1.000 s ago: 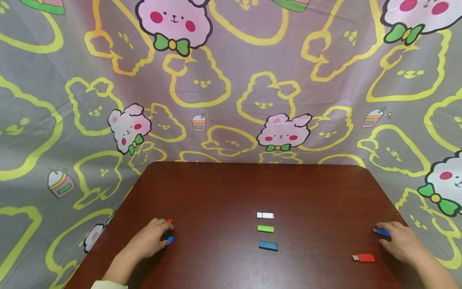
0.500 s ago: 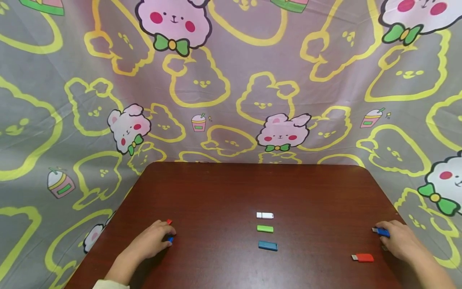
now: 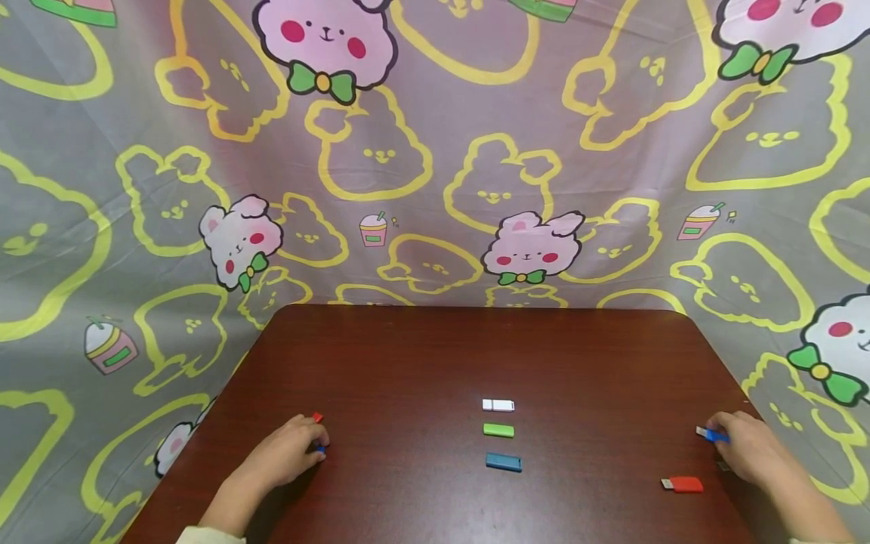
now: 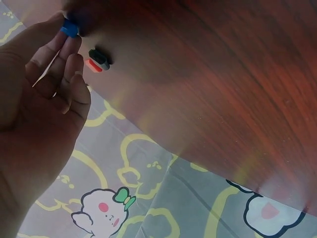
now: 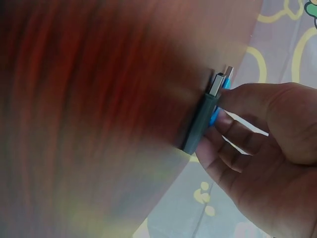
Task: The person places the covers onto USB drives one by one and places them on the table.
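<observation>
My left hand (image 3: 282,453), at the table's left side, pinches a small blue cap (image 4: 71,28) between thumb and fingers. A red cap (image 3: 317,416) lies just beyond those fingers, with a dark cap (image 4: 100,58) beside it in the left wrist view. Over at the right edge, my right hand (image 3: 746,447) grips a blue USB flash drive (image 3: 714,435), its metal plug pointing left. A dark grey USB flash drive (image 5: 200,121) partly covers the blue one in the right wrist view. A red USB flash drive (image 3: 686,484) lies nearer the front, plug bared.
Between the hands, a white USB stick (image 3: 498,405), a green stick (image 3: 499,430) and a teal stick (image 3: 504,462) lie in a column on the brown table (image 3: 408,355). Patterned cloth (image 3: 435,166) hangs behind the table and along both sides.
My right hand has shifted slightly left and away from me with the blue flash drive. My left fingers now cover more of the blue cap. The sticks on the table stay put.
</observation>
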Tool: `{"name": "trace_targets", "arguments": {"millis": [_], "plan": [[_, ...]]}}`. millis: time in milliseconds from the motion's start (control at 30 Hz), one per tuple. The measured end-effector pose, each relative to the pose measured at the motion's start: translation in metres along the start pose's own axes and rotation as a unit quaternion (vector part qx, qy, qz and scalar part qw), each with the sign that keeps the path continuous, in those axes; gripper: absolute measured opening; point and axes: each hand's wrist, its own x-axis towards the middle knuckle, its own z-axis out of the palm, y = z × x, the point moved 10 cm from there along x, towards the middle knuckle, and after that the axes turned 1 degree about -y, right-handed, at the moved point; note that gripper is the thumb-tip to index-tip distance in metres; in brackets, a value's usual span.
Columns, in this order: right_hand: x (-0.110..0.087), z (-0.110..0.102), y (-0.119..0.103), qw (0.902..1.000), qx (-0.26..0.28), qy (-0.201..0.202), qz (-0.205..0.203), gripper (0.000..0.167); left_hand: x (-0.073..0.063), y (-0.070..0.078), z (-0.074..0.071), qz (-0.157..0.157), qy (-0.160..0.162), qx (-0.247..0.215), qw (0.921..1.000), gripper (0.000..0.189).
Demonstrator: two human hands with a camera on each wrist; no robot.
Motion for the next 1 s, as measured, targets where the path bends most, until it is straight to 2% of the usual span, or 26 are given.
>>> {"name": "trace_targets", "arguments": {"millis": [167,267,367,567,833,1000], "plan": [[-0.002,-0.004,-0.007,0.9999,0.013,0.003,-0.002,0.018,0.003,-0.006,-0.002,-0.048,-0.002,-0.004,0.9988,0.017],[-0.001,-0.007,-0.014,0.9996,0.026,-0.009,0.008,0.019,0.006,-0.004,-0.006,-0.059,0.003,-0.020,0.9981,0.016],[0.000,-0.011,-0.025,0.9994,0.028,-0.015,0.010,0.022,0.010,0.003,-0.009,-0.037,0.012,-0.035,0.9986,0.014],[0.002,-0.020,-0.047,0.9995,0.031,0.005,-0.007,0.022,0.019,0.021,-0.013,0.014,0.038,-0.046,0.9981,0.010],[-0.001,-0.025,-0.069,0.9979,0.046,0.039,-0.022,0.018,0.030,0.033,-0.015,0.017,0.058,-0.067,0.9959,0.013],[-0.001,-0.023,-0.086,0.9965,0.053,0.046,-0.046,0.018,0.037,0.043,-0.011,0.019,0.050,-0.083,0.9951,0.015]]}}
